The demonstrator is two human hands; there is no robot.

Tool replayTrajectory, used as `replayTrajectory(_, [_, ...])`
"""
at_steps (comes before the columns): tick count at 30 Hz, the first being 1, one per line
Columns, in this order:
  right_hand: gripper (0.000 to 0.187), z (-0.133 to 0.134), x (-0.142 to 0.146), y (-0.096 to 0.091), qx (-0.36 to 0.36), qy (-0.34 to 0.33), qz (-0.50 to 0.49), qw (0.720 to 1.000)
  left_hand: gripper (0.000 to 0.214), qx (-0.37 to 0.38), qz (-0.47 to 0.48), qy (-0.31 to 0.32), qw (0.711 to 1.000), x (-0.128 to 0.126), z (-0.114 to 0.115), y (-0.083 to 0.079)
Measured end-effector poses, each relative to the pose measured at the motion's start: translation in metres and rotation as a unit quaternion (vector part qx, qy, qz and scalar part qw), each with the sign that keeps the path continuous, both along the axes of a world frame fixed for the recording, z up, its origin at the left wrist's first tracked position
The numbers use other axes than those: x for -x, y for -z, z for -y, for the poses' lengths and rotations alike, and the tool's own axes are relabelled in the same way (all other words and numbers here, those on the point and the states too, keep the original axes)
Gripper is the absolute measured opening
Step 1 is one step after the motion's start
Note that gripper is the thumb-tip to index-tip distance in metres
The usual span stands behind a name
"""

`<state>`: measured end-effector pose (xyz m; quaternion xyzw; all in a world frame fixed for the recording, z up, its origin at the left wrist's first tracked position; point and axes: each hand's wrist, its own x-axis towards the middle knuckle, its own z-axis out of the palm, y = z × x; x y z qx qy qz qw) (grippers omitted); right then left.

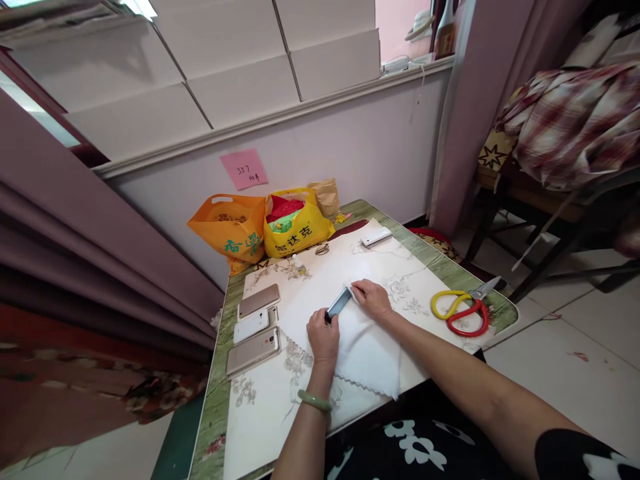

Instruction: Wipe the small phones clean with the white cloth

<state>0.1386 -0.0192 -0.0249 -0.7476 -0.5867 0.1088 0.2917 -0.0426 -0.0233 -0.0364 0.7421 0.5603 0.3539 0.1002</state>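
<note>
White cloth (370,353) hem near front edge of table (250,430); gaps to scissors (483,291) on right, phones (253,351) on left. Slim blue device (340,302) (looks like a phone) mid-table over cloth, long axis diagonal, near-left to far-right. Left hand (324,335) grips near end, right hand (371,299) pinches cloth at far end. Floral cover, green border, yellow bag (300,235) by pale wall (345,147)

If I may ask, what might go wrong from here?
The phone might slip, since the left hand grips it near one end, above the white cloth. The scissors could be knocked to the floor, as their blades seem to jut past the edge of the table.
</note>
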Motion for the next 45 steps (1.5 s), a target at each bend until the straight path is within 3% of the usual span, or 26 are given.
replayTrajectory(11, [0.030,-0.001,-0.002,-0.001,-0.010,-0.021,-0.026,0.999,0.011,-0.001,0.011,0.005,1.000,-0.001,0.002,-0.003])
replayTrajectory(25, [0.028,-0.001,-0.002,-0.006,0.029,-0.063,-0.004,0.998,0.016,0.019,0.006,-0.004,1.000,0.001,0.002,-0.002])
replayTrajectory(31, [0.026,0.004,-0.007,-0.010,0.014,-0.093,-0.017,0.995,0.022,0.017,0.010,-0.007,1.000,0.000,0.003,-0.004])
replayTrajectory(35, [0.042,0.006,-0.007,-0.011,0.007,-0.117,-0.014,0.993,0.020,0.026,0.019,-0.002,0.999,-0.002,0.006,-0.008])
replayTrajectory(40, [0.025,0.003,-0.006,-0.006,-0.003,-0.106,-0.027,0.994,0.019,0.035,0.015,-0.009,0.999,-0.003,0.008,-0.011])
replayTrajectory(45, [0.028,0.002,-0.009,0.001,-0.046,-0.088,-0.099,0.990,0.016,0.042,0.008,-0.012,0.999,-0.005,0.010,-0.016])
